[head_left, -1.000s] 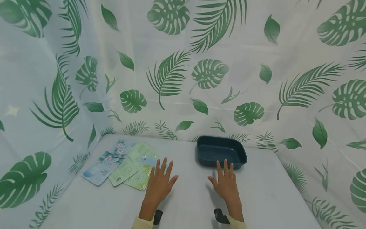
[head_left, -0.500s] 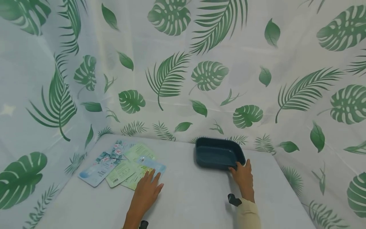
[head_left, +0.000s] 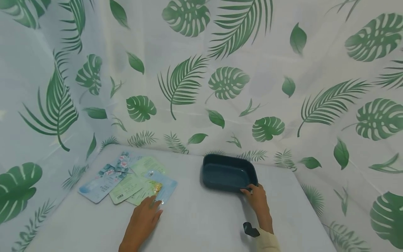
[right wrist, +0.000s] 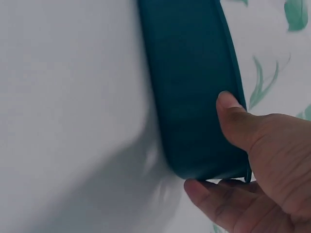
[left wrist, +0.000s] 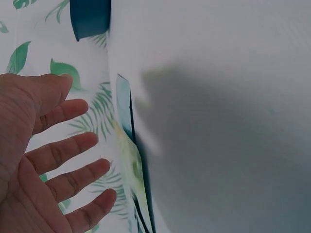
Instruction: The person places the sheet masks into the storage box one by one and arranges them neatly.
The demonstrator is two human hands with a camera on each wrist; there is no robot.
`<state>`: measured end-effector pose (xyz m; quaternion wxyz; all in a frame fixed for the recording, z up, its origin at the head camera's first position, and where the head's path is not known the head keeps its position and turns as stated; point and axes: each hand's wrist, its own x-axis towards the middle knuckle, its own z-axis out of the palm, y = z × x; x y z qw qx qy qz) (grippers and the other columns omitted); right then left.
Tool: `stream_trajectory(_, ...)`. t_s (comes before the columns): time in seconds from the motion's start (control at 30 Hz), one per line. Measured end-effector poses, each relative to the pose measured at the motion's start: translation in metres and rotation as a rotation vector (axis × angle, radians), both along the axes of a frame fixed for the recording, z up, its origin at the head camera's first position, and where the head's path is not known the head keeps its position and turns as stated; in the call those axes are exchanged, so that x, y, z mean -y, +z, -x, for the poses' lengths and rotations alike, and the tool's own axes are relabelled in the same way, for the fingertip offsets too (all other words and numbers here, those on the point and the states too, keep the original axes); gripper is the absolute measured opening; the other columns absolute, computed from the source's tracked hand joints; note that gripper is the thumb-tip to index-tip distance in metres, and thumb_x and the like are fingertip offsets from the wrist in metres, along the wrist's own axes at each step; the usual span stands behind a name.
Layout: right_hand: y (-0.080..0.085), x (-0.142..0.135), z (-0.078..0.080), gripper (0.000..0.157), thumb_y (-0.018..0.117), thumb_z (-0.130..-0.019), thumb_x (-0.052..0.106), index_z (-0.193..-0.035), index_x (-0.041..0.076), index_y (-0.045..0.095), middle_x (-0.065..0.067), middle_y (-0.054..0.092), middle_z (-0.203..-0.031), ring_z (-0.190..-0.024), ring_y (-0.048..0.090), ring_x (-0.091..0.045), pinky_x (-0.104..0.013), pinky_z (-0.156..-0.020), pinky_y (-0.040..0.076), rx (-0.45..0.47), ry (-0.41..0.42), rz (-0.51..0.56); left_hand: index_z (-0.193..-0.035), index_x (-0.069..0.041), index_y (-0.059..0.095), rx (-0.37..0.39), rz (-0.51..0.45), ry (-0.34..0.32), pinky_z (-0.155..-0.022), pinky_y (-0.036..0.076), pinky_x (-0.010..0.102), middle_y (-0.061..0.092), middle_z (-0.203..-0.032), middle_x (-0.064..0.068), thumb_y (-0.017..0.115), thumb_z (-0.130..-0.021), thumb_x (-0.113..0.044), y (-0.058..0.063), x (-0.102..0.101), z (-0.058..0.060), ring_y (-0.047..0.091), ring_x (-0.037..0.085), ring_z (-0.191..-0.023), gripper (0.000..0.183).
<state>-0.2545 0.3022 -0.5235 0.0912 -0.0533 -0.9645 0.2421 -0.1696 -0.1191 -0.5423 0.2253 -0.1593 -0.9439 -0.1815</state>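
Note:
A dark teal rectangular basin [head_left: 217,186] stands near the back of the table. At its near right corner my right hand [head_left: 258,201] grips it. In the right wrist view the thumb [right wrist: 232,119] lies on the basin's side wall [right wrist: 194,87] and the other fingers are bent round its corner. My left hand [head_left: 140,220] hovers palm down, fingers spread and slightly bent, at the near edge of several flat packets that look like face-mask sachets. Among them are a light blue packet [head_left: 170,189], a green packet [head_left: 125,188] and a blue floral packet [head_left: 102,185].
The packets overlap in a fan on the left of the white table [head_left: 195,217]. Behind it hangs a white curtain [head_left: 185,133] printed with green leaves. A black wrist mount [head_left: 251,229] sits at my right wrist.
My right hand has moved from in front of the basin to its near right corner and taken hold. The basin has shifted slightly left. My left hand has drawn left and nearer me.

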Motion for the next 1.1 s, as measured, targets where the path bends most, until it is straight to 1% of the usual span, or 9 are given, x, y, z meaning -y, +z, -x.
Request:
stream_trajectory(0.13,-0.001,0.022,-0.016,0.032,0.072,-0.088,0.02,-0.101,-0.009,0.067,-0.038,0.055,-0.118,-0.108,0.056,-0.05,-0.057,-0.084,0.049,-0.046,0.029,0.019,-0.111,-0.007,0.07,0.023,-0.015,0.025,-0.077,0.054,0.051,0.065,-0.12,0.018,0.076,-0.084,-0.021,0.0,0.007,-0.005,0.062,0.036,-0.111,0.031)
stream_trajectory(0.3,-0.002,0.042,-0.039,0.031,0.074,-0.085,0.018,-0.098,-0.009,0.068,-0.038,0.055,-0.118,-0.099,0.062,-0.046,-0.051,-0.078,0.054,-0.096,0.037,0.062,-0.115,-0.007,0.068,0.129,-0.003,0.08,-0.083,0.053,0.052,0.063,-0.124,0.018,0.071,-0.089,-0.025,0.001,0.015,-0.003,0.06,0.036,-0.116,0.031)
stream_trajectory(0.5,-0.001,0.056,-0.068,0.032,0.074,-0.086,0.021,-0.101,-0.007,0.068,-0.041,0.047,-0.13,-0.104,0.062,-0.049,-0.047,-0.078,0.056,-0.034,0.018,0.078,-0.122,-0.002,0.064,0.205,-0.004,0.183,-0.089,0.049,0.056,0.06,-0.127,0.023,0.069,-0.091,-0.022,-0.003,0.022,0.002,0.056,0.04,-0.12,0.037)
stream_trajectory(0.6,-0.001,0.064,-0.082,0.032,0.075,-0.085,0.022,-0.101,-0.005,0.069,-0.04,0.045,-0.133,-0.1,0.064,-0.048,-0.046,-0.077,0.056,-0.012,0.006,0.083,-0.122,0.002,0.062,0.186,-0.014,0.262,-0.087,0.048,0.061,0.058,-0.127,0.028,0.071,-0.089,-0.018,-0.005,0.03,0.007,0.054,0.046,-0.119,0.04)
stream_trajectory(0.73,0.001,0.073,-0.101,0.031,0.077,-0.082,0.023,-0.099,-0.003,0.07,-0.04,0.045,-0.134,-0.088,0.067,-0.04,-0.046,-0.073,0.056,-0.017,-0.015,0.079,-0.119,0.006,0.062,0.111,-0.028,0.349,-0.082,0.047,0.066,0.054,-0.127,0.034,0.074,-0.085,-0.013,-0.006,0.041,0.019,0.051,0.054,-0.118,0.041)
stream_trajectory(0.8,0.001,0.078,-0.11,0.031,0.077,-0.082,0.024,-0.099,-0.002,0.07,-0.04,0.045,-0.134,-0.085,0.067,-0.036,-0.045,-0.071,0.055,-0.009,-0.022,0.086,-0.12,0.008,0.061,0.107,-0.03,0.382,-0.084,0.046,0.068,0.052,-0.129,0.036,0.074,-0.085,-0.012,-0.006,0.048,0.026,0.048,0.057,-0.119,0.042)
stream_trajectory(0.87,0.003,0.082,-0.117,0.031,0.078,-0.082,0.025,-0.097,-0.001,0.07,-0.04,0.044,-0.134,-0.085,0.066,-0.035,-0.045,-0.071,0.054,0.007,-0.022,0.098,-0.122,0.009,0.059,0.145,-0.025,0.411,-0.088,0.043,0.069,0.049,-0.131,0.037,0.073,-0.086,-0.013,-0.006,0.053,0.032,0.045,0.059,-0.122,0.044)
stream_trajectory(1.03,0.003,0.087,-0.128,0.031,0.077,-0.082,0.031,-0.094,0.003,0.07,-0.039,0.04,-0.137,-0.104,0.061,-0.047,-0.045,-0.077,0.056,0.076,0.006,0.154,-0.129,0.011,0.052,0.281,-0.035,0.441,-0.09,0.042,0.071,0.042,-0.137,0.041,0.069,-0.09,-0.017,-0.006,0.064,0.041,0.038,0.062,-0.127,0.051)
stream_trajectory(1.1,0.001,0.086,-0.13,0.035,0.075,-0.084,0.034,-0.101,0.004,0.069,-0.038,0.037,-0.14,-0.115,0.055,-0.052,-0.046,-0.082,0.056,0.075,0.026,0.202,-0.13,0.011,0.051,0.31,-0.039,0.438,-0.088,0.044,0.07,0.039,-0.139,0.042,0.068,-0.091,-0.018,-0.006,0.066,0.042,0.035,0.063,-0.129,0.052)
